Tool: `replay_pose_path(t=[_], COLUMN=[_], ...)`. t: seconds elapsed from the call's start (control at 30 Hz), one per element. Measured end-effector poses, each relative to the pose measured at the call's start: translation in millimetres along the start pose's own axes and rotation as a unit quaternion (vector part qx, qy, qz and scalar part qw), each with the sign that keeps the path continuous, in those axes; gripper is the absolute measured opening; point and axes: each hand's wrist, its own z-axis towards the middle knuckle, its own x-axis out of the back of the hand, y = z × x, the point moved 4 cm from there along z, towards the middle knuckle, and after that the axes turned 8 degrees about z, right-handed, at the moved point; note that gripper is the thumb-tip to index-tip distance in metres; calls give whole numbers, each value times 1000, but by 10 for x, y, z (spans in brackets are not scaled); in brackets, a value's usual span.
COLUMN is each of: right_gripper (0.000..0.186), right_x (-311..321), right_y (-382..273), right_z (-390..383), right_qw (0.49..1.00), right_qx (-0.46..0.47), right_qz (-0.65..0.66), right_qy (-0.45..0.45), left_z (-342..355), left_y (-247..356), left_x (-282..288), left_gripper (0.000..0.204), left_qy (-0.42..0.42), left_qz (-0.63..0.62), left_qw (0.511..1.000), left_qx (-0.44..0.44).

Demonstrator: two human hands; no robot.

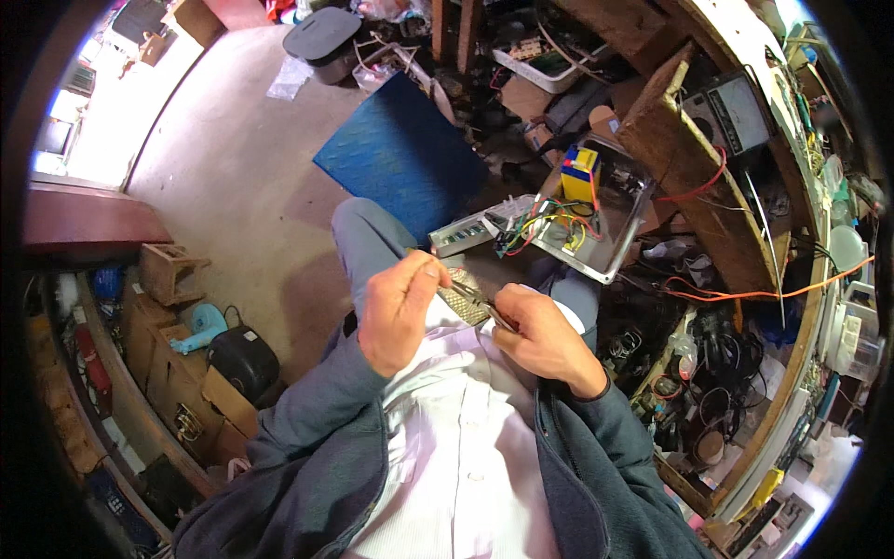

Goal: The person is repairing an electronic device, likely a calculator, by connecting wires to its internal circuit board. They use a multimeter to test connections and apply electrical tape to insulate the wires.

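Note:
Above my lap, my left hand is closed in a pinch, thumb against forefinger. What it pinches is too small to make out. Facing it, my right hand is wrapped round a small metal tool with slim jaws like pliers, which points toward my left fingertips. Behind the tool, a light perforated mesh piece lies between the hands, partly hidden. Just beyond the hands sits a grey panel-like device part. Loose coloured wires run from beside it into an open metal-rimmed case.
A yellow and blue battery stands in the case. Beyond my knees lies a blue board. To the right, a wooden shelf plank holds a radio-like box above tangled cables. A black rounded appliance stands at left.

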Motion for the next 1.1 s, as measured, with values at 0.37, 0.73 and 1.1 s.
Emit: replay_pose_path(t=[0.37, 0.73, 1.1], right_gripper=[14, 17, 28], right_x=[143, 726, 2807], right_y=[-108, -203, 223], right_z=[-349, -618, -1640], right_qw=[984, 953, 656], right_qx=[23, 92, -253], right_qz=[-163, -68, -435], right_qy=[62, 279, 562], left_z=[665, 978, 1103], left_y=[-809, -666, -324], left_x=[-410, -813, -1172], left_gripper=[35, 16, 26], left_qy=[-100, -115, -202], left_qz=[-82, -174, -188], left_qw=[985, 978, 960], left_qx=[116, 28, -42])
